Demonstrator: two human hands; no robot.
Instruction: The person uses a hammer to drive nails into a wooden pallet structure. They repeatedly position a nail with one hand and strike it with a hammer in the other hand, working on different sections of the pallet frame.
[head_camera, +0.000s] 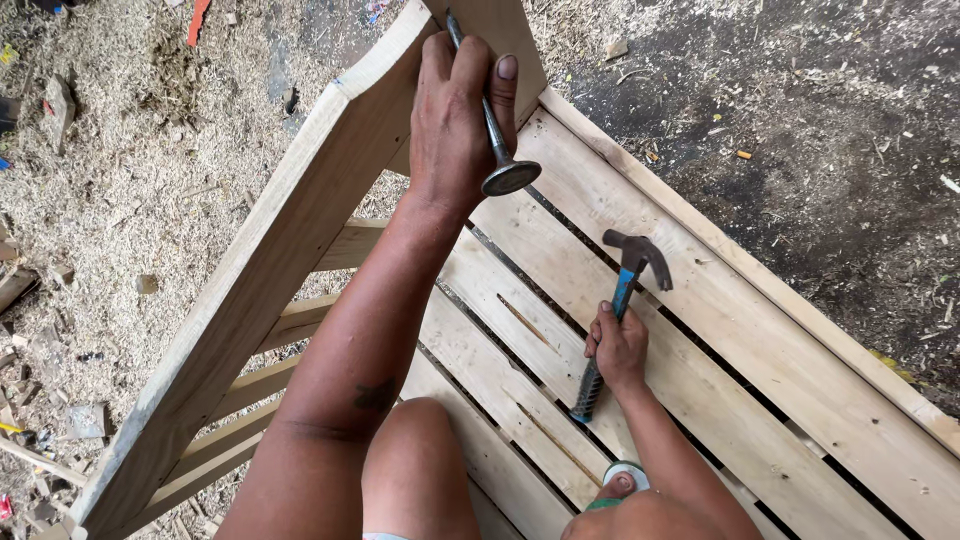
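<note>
On slats (640, 300): left hand (455, 120) grips punch (495, 130); right hand (618, 345) hammer (620, 300).

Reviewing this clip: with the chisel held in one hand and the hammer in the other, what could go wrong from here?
1. The left hand grips the steel chisel just below its mushroomed head; a glancing blow from the claw hammer could hit the fingers.
2. The right hand holds the hammer mid-handle, so aim may be loose.
3. A bare knee rests on the slatted wooden frame, close to the work.

no packages, labels, signs or screens are visible.
</note>
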